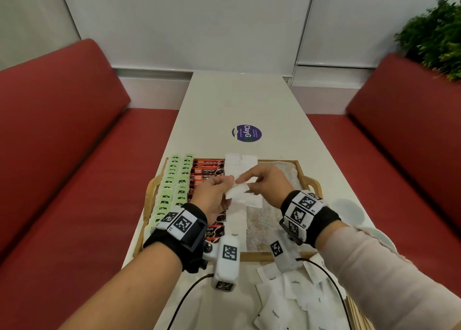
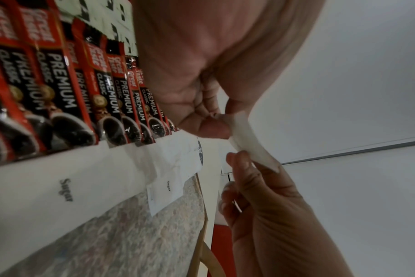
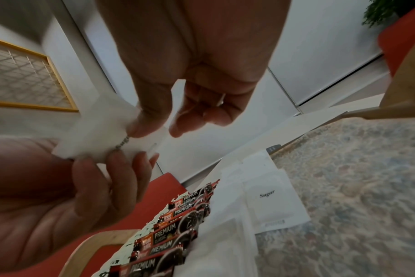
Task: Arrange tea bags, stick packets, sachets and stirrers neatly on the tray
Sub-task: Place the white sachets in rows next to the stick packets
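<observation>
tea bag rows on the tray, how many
2. The outer row runs along the left rim of the tray; the inner row lies between it and the coffee sticks. A wristband hides the inner row's near end.

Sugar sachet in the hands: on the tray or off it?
Off it. The sugar sachet is pinched between left hand and right hand, above the tray.

Café booth: red bench seats (image 1: pixel 74 135), white table (image 1: pixel 239 100), wall plant (image 1: pixel 434 38).

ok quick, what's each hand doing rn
left hand: pinching the sugar sachet
right hand: pinching the same sachet
</observation>
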Demonstrator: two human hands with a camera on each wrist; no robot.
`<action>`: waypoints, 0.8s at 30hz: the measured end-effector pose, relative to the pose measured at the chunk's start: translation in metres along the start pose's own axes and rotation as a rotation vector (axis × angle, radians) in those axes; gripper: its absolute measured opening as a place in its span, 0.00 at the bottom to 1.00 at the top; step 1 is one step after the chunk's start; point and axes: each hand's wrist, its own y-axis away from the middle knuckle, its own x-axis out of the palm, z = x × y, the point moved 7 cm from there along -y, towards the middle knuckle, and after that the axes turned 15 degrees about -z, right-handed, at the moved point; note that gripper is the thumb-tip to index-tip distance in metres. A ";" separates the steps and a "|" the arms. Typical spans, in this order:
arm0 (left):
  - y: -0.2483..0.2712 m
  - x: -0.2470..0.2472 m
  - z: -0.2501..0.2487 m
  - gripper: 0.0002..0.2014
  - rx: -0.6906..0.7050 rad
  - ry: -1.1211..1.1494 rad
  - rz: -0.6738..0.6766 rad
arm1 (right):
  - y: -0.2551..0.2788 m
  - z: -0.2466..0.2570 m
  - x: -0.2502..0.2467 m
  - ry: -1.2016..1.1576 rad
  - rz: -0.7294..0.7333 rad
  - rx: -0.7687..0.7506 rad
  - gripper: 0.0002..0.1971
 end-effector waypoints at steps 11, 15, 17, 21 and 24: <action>0.015 0.004 -0.005 0.18 0.111 -0.148 0.033 | 0.002 -0.011 -0.014 -0.042 -0.103 0.125 0.11; 0.015 0.007 -0.010 0.05 0.241 -0.227 0.018 | 0.005 -0.011 -0.016 -0.100 -0.067 0.154 0.08; 0.013 0.007 -0.009 0.05 0.251 -0.249 0.014 | 0.006 -0.012 -0.017 -0.071 -0.035 0.161 0.06; 0.009 0.006 -0.007 0.08 0.254 -0.239 -0.019 | 0.003 -0.029 -0.027 0.086 -0.045 0.230 0.10; 0.003 0.004 -0.004 0.11 0.231 -0.213 -0.041 | 0.002 -0.047 -0.039 0.243 -0.051 0.340 0.12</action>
